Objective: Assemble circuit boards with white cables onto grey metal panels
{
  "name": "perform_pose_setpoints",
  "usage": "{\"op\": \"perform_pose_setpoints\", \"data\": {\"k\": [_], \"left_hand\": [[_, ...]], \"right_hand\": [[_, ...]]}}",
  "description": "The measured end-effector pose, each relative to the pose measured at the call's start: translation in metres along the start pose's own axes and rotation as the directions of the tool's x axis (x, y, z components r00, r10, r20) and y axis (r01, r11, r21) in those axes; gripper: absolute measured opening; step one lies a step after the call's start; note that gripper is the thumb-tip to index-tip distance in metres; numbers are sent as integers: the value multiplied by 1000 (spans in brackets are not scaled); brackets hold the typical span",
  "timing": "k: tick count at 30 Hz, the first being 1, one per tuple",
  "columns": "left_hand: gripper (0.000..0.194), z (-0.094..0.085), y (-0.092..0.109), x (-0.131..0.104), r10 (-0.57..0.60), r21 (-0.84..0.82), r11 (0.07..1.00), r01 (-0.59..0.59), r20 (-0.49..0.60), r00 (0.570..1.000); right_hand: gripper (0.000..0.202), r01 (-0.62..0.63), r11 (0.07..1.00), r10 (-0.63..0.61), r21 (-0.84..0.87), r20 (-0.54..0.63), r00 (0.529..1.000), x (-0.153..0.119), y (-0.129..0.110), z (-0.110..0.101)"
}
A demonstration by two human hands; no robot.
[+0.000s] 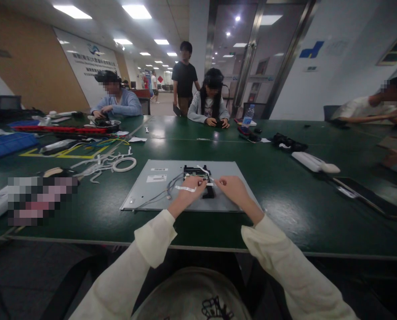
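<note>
A flat grey metal panel [161, 193] lies on the table in front of me, with a black bracket and small circuit board [197, 174] at its middle. Over the board, my left hand [190, 190] is closed in a pinch; what its fingertips hold is too small to make out. A short white strip [186, 189] lies across the back of that hand. My right hand [232, 190] pinches close by, its fingertips at the end of a thin white tape strip [203, 170] that runs over the board. Grey cables [171, 184] trail across the panel's left side.
Left of the panel are a white tape roll [125, 164], loose white strips [96, 165] and a blue tray [10, 144]. To the right lie a white handheld device [313, 162] and a dark flat tablet-like object [373, 195]. People sit across the table near a water bottle [248, 116].
</note>
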State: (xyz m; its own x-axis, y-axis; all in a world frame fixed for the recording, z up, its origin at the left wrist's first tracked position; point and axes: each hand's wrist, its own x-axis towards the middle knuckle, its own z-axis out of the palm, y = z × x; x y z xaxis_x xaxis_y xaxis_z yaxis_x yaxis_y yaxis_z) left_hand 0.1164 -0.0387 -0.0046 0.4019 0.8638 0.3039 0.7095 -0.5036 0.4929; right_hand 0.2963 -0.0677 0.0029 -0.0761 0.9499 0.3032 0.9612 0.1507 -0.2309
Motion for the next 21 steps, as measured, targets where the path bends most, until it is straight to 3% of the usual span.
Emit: {"op": "perform_pose_setpoints", "data": {"k": [10, 16, 21], "left_hand": [[32, 0, 10, -12, -17, 355, 935, -12, 79, 997], [34, 6, 9, -8, -47, 414, 910, -13, 133, 990], [33, 3, 8, -4, -63, 408, 913, -23, 196, 979]], "right_hand": [[43, -60, 978, 83, -199, 111, 990, -4, -9, 6], [42, -63, 947, 116, -314, 153, 981, -9, -21, 4], [55, -67, 922, 158, -380, 213, 964, -11, -26, -6]]}}
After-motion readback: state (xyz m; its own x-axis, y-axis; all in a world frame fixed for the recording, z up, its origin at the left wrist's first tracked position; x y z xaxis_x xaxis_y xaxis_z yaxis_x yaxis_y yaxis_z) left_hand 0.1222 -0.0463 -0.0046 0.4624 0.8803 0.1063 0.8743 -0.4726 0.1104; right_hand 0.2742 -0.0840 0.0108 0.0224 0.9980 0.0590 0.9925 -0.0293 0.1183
